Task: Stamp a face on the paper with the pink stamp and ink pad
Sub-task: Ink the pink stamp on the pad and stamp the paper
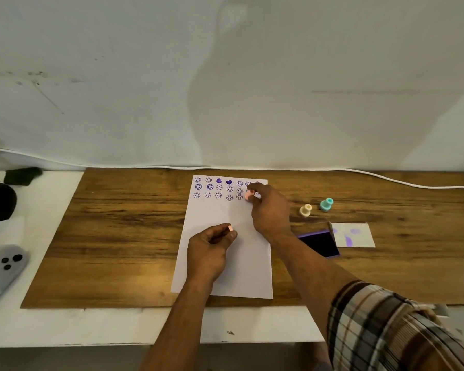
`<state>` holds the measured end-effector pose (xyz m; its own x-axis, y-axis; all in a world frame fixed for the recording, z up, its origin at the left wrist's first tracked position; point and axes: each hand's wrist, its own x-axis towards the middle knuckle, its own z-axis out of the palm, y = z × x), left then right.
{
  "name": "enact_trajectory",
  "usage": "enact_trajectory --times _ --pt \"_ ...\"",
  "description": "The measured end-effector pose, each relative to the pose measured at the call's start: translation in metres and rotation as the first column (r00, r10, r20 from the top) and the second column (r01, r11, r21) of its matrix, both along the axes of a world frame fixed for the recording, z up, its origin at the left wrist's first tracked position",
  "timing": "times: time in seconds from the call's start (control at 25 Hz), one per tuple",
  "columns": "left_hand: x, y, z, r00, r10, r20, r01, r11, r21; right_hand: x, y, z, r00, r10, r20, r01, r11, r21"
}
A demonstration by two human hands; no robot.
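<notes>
Head view looks down on a wooden table (118,236) with a white sheet of paper (220,263) lying on it. Three rows of purple stamped faces (219,188) run across the far end of the paper, with a couple of solid purple hearts among them in the top row.

At the right end of the third row, the right hand (269,210) grasps the pink stamp (248,195) between thumb and fingertips. The stamp sits at the paper surface, though whether it presses down or hovers just above cannot be told. The left hand (210,249) rests on the middle of the paper, its fingers curled around a small pink piece (231,228) that pokes out near the thumb; what that piece is cannot be made out.

Right of the paper, the ink pad (320,243) lies open with its dark purple surface showing, partly hidden by the right forearm. Its pale lid (352,234), smudged with purple, lies just beside it. Farther back stand a cream stamp (305,210) and a teal stamp (326,204), near each other and apart from the paper. A plaid sleeve (391,325) covers the right upper arm.
</notes>
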<state>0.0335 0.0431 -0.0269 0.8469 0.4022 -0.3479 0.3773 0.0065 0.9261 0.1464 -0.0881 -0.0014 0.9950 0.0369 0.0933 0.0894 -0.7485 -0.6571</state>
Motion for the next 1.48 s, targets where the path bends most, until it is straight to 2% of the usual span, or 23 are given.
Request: enact_trajectory --times 0.2,0.36,0.56,0.72,0.96,1.24,1.28,1.32,1.36,1.4,1.44,1.48 --pt "0.0 0.0 0.0 1.0 -0.013 -0.002 0.013 1.0 -0.001 0.005 0.001 0.002 0.994 0.103 0.029 -0.096 0.981 -0.17" --pt "0.0 0.0 0.0 1.0 0.001 0.002 -0.001 1.0 -0.004 0.013 -0.003 0.004 0.972 0.236 0.004 -0.219 0.907 -0.359" --pt "0.001 -0.002 -0.001 1.0 0.007 0.0 -0.007 1.0 0.009 0.015 -0.005 0.015 0.963 0.251 -0.097 -0.269 0.882 -0.388" --pt "0.001 -0.003 0.0 1.0 0.011 0.005 -0.011 1.0 0.025 0.009 0.003 0.021 0.978 0.206 -0.039 -0.203 0.883 -0.423" --pt "-0.001 -0.004 0.003 1.0 0.023 0.004 -0.024 0.999 0.037 0.004 0.015 0.026 0.98 0.197 -0.032 -0.176 0.781 -0.599" --pt "-0.002 -0.003 0.007 1.0 -0.005 0.031 0.005 1.0 0.015 0.018 -0.01 0.03 0.916 0.394 -0.078 -0.363 0.73 -0.579" --pt "-0.003 -0.003 0.008 0.999 -0.01 0.037 0.01 1.0 0.003 0.019 -0.015 0.031 0.917 0.391 -0.075 -0.368 0.763 -0.531" --pt "-0.004 -0.002 0.01 0.999 -0.012 0.041 0.013 1.0 -0.011 0.017 -0.019 0.035 0.94 0.34 -0.038 -0.325 0.854 -0.406" --pt "-0.004 0.0 0.011 0.999 -0.009 0.044 0.01 1.0 -0.026 0.011 -0.023 0.039 0.975 0.219 0.018 -0.212 0.96 -0.182" --pt "-0.003 0.002 0.014 0.999 -0.001 0.049 0.003 0.999 -0.042 0.0 -0.027 0.044 0.998 0.055 0.037 -0.058 0.994 0.092" --pt "-0.003 0.003 0.017 0.998 0.007 0.057 -0.004 0.998 -0.059 -0.016 -0.033 0.051 0.995 -0.095 0.01 0.087 0.943 0.322" --pt "-0.002 0.004 0.02 0.998 0.009 0.068 -0.003 0.997 -0.081 -0.035 -0.041 0.055 0.98 -0.194 -0.056 0.196 0.857 0.476"
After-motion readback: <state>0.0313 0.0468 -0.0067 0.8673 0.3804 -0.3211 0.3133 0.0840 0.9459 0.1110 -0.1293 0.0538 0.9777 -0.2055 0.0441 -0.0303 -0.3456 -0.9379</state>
